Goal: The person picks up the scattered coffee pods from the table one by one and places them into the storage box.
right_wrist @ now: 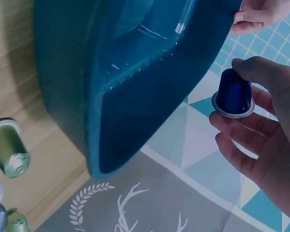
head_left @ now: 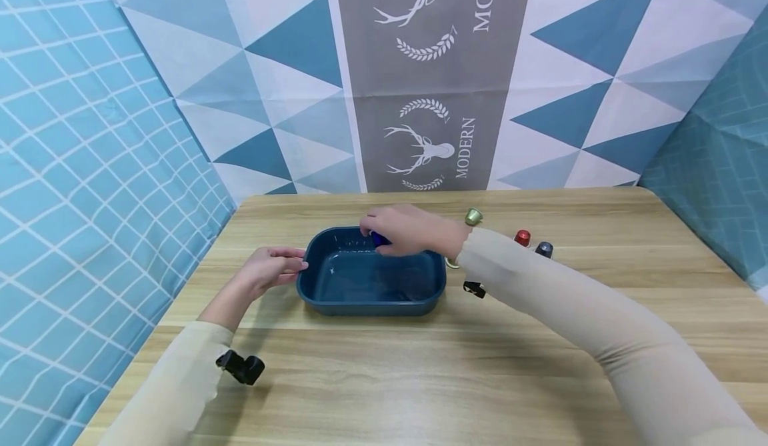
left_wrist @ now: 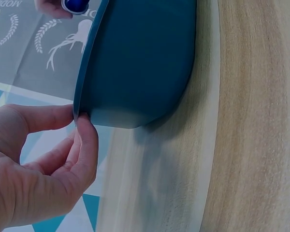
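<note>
A dark blue rectangular basin [head_left: 369, 309] with rounded corners rests on the wooden table. At its left end my left hand [head_left: 273, 269] pinches the rim between thumb and fingers, as the left wrist view shows up close. Over the back right part of the basin, my right hand [head_left: 405, 231] holds a shiny blue coffee capsule [right_wrist: 234, 93]. The thumb sits on the capsule's narrow end and fingers support its silver-rimmed wide end. In the head view the hand covers most of this capsule and part of the basin's back rim.
Right of the basin lie a green capsule [head_left: 473, 217], a red capsule [head_left: 523, 237] and a dark grey capsule [head_left: 544, 250]. Another capsule [head_left: 453, 264], partly hidden by the right wrist, is close to the basin's right side. Patterned cloth [head_left: 432, 73] hangs behind the table.
</note>
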The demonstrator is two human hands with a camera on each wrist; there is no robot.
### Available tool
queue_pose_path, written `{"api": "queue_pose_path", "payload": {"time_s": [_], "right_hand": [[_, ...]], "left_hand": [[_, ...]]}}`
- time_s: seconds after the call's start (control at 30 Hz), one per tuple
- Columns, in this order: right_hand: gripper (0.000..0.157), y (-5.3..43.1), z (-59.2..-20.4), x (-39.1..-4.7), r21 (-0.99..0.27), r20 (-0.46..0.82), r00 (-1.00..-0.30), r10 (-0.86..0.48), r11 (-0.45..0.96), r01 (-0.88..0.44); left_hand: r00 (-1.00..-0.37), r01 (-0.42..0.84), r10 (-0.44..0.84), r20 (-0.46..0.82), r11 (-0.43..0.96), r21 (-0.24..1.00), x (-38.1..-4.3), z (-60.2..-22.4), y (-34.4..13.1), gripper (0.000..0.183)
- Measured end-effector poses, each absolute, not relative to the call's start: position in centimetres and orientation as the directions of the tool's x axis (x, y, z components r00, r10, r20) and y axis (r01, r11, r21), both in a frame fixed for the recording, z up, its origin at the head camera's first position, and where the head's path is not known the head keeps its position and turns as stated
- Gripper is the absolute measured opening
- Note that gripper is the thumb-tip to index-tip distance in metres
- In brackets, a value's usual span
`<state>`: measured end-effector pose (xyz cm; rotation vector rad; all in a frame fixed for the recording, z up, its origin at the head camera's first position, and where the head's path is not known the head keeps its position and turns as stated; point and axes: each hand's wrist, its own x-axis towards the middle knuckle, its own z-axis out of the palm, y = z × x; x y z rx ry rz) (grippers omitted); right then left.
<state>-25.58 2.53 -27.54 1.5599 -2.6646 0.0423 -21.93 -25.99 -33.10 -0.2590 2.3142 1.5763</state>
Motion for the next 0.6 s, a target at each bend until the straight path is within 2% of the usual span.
{"api": "queue_pose_path", "payload": {"time_s": [0.6], "right_hand": [[0.032,-1.3,-28.7,-26.6,0.012,-0.066,-0.499,-0.864,0.500,-0.866]], "left_hand": [[-0.908,-0.391,0.012,-0.419,0.337,0.856,-22.1,-32.8,-25.8,0.052]]}}
